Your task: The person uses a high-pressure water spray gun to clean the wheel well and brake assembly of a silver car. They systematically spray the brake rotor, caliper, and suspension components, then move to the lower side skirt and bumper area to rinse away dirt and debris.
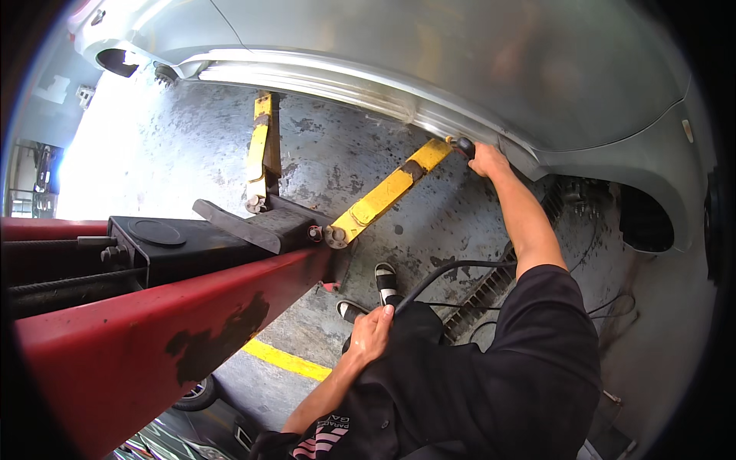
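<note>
My right hand [489, 160] is reached out to the far right and closed around a black hand tool [463, 148] with a brass-coloured tip. The tool's tip is close to the outer end of a yellow lift arm [388, 192], just below the car's silver sill [443, 119]; I cannot tell whether it touches either. Near my waist, my left hand [371, 333] grips a black hose [437, 273]. The hose arches rightward and passes behind my right forearm, so its join to the tool is hidden.
A red lift post [172, 322] with a black carriage [213, 244] and steel cables fills the left. A second yellow arm [260, 138] extends under the car. Wheel hub [581, 192] is bare. A floor grate [477, 299] and loose hose lie right; a dark car [213, 422] stands lower left.
</note>
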A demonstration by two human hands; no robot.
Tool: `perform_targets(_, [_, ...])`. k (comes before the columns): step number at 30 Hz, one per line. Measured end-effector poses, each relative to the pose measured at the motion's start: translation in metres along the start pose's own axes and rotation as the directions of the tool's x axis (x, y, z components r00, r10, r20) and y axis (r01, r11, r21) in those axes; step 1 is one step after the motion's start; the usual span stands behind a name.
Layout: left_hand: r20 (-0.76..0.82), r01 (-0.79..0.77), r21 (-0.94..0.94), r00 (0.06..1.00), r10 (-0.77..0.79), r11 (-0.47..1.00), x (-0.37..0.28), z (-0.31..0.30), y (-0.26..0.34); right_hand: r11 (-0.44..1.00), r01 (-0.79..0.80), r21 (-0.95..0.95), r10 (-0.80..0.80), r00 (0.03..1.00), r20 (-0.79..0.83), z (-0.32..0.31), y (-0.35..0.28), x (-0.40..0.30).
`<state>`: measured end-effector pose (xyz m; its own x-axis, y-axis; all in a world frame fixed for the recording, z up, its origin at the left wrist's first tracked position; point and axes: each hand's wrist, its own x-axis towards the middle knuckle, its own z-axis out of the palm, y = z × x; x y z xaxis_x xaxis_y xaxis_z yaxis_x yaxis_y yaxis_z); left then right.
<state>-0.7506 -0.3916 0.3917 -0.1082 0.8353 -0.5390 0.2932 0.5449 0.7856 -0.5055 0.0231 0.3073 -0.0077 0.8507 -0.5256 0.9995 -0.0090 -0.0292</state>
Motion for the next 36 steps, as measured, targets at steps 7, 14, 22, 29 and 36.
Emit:
perform_targets(7, [-0.031,0.008,-0.025,0.999,-0.008,1.0,-0.007,-0.007,0.001,0.999,0.048,0.002,-0.048,0.999,0.0,-0.005,-0.029,0.006])
perform_targets(14, [-0.119,-0.008,-0.07,0.993,0.0,0.997,-0.016,-0.011,-0.019,0.991,0.128,0.033,-0.128,0.992,-0.007,-0.02,-0.063,0.011])
perform_targets(22, [-0.175,0.026,-0.163,0.983,-0.055,0.986,-0.024,-0.025,-0.029,0.977,0.205,0.055,-0.201,0.977,-0.075,-0.041,-0.104,0.007])
perform_targets(29, [-0.147,0.018,-0.116,0.989,-0.035,0.993,-0.024,-0.023,-0.038,0.974,0.209,-0.09,-0.217,0.972,-0.089,-0.034,-0.096,-0.017])
perform_targets(36, [-0.076,-0.026,-0.163,0.997,0.013,0.986,-0.034,-0.034,-0.047,0.993,0.106,0.059,-0.101,0.991,-0.082,-0.005,-0.046,-0.083])
